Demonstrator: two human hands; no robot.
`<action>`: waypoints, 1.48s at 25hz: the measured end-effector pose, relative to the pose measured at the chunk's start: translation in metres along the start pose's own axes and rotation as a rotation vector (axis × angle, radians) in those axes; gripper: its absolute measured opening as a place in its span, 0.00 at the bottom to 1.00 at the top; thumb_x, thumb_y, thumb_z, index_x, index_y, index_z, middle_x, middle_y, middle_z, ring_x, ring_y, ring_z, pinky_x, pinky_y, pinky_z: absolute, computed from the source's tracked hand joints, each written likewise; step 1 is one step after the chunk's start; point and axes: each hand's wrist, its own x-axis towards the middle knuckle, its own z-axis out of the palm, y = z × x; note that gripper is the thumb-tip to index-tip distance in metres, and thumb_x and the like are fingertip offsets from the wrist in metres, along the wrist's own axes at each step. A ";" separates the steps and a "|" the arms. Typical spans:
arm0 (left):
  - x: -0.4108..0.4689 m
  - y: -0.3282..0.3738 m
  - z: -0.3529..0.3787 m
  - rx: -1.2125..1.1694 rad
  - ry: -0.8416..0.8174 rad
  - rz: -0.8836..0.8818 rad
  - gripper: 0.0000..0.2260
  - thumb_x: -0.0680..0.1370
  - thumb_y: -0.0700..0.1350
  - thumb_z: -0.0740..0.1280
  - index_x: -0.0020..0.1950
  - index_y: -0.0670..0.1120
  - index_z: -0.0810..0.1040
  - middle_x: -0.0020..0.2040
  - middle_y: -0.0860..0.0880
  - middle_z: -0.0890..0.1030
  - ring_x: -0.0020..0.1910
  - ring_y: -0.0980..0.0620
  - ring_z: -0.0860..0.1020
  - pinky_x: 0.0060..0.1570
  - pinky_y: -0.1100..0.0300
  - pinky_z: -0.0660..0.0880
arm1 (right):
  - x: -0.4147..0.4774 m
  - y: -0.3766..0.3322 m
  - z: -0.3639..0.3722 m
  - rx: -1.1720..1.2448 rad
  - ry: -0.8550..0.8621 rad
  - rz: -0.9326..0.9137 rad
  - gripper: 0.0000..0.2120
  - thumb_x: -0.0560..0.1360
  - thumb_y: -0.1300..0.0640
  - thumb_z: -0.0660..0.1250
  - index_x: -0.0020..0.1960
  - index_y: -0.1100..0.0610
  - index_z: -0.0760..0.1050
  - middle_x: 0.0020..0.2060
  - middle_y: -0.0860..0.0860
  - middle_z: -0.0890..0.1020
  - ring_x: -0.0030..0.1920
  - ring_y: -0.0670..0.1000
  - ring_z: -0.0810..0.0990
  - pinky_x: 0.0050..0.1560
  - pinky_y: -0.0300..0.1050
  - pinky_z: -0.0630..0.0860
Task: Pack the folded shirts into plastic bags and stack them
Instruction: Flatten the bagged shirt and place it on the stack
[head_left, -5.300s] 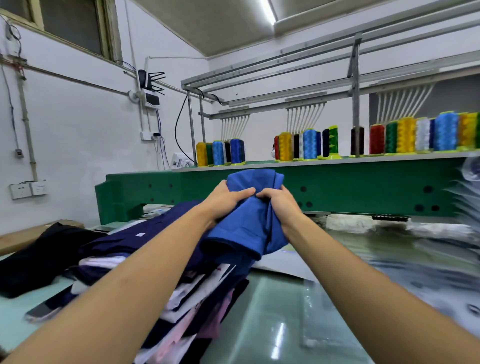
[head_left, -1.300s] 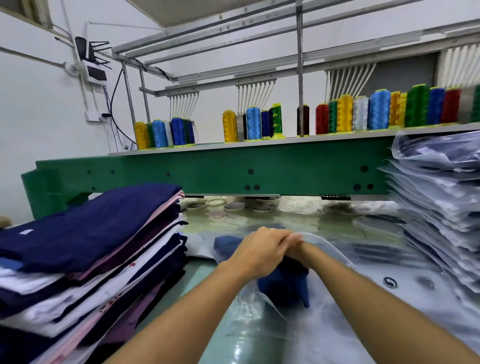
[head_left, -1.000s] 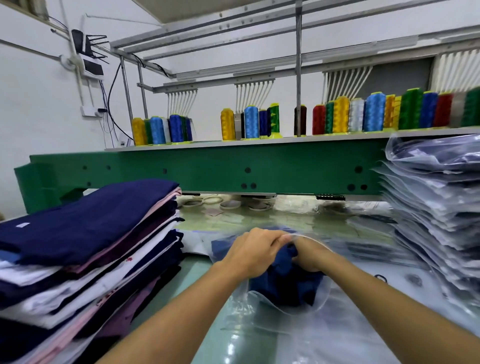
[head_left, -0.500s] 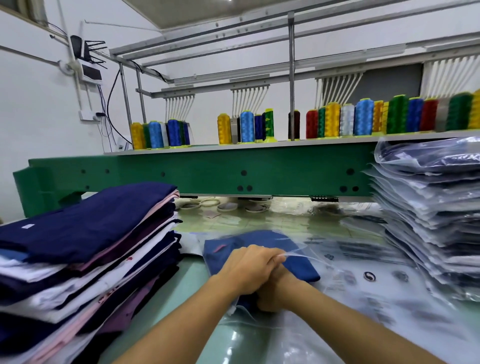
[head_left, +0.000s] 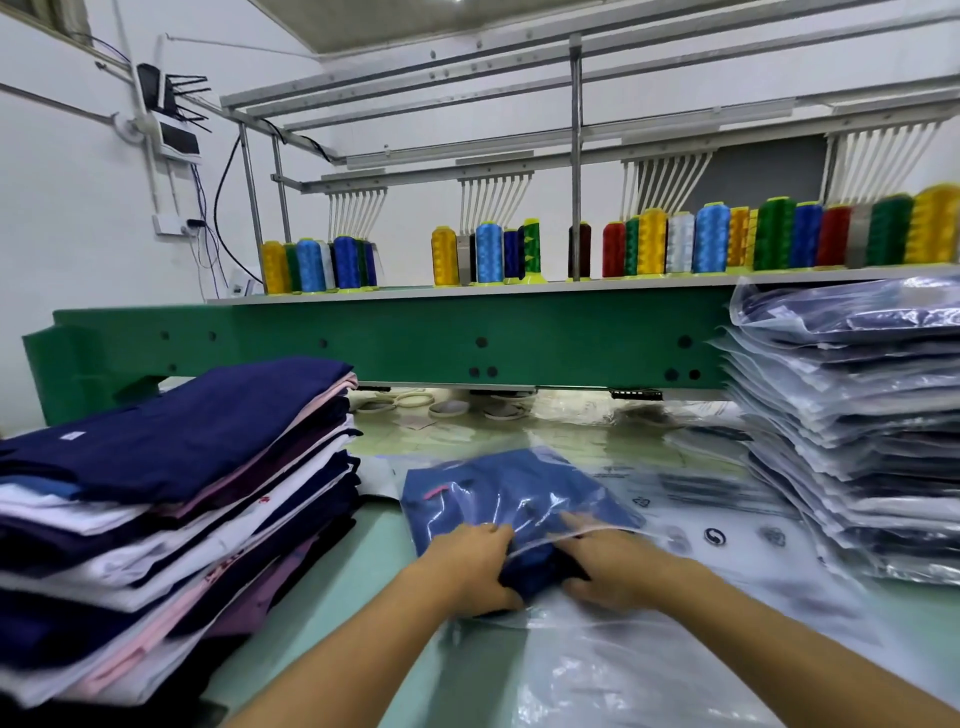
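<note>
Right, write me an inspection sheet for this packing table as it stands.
Surface: pale green table, partly under flat printed empty bags.
Job's things: blue shirt mostly inside a clear bag; pile of folded shirts on the left; stack of bagged shirts on the right.
Clutter: pale rings and scraps under the machine.
Grips: left hand and right hand each hold the shirt's near end at the bag's mouth; the right one is blurred.
Cables: dark cables hang down the wall below a router.
Surroundings: green machine beam with a row of thread spools on it; white wall.
</note>
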 end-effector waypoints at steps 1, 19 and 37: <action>-0.004 -0.002 0.004 -0.009 -0.019 -0.005 0.20 0.74 0.59 0.70 0.57 0.49 0.69 0.59 0.48 0.76 0.58 0.43 0.75 0.51 0.49 0.73 | -0.011 0.006 -0.003 -0.005 0.052 -0.027 0.27 0.75 0.50 0.64 0.73 0.43 0.66 0.73 0.45 0.69 0.72 0.52 0.70 0.65 0.50 0.73; -0.054 -0.047 0.015 -0.064 0.091 0.148 0.12 0.79 0.55 0.66 0.46 0.52 0.65 0.45 0.56 0.73 0.42 0.52 0.70 0.41 0.56 0.68 | -0.055 0.043 0.006 -0.204 0.198 0.058 0.07 0.71 0.63 0.57 0.41 0.52 0.62 0.32 0.50 0.68 0.35 0.54 0.66 0.35 0.49 0.63; -0.076 -0.036 -0.011 0.026 -0.264 -0.032 0.05 0.74 0.45 0.59 0.41 0.51 0.74 0.43 0.49 0.77 0.42 0.46 0.74 0.45 0.53 0.74 | -0.105 0.041 0.005 0.693 -0.042 0.321 0.14 0.76 0.62 0.58 0.38 0.57 0.80 0.30 0.56 0.79 0.27 0.53 0.74 0.27 0.40 0.70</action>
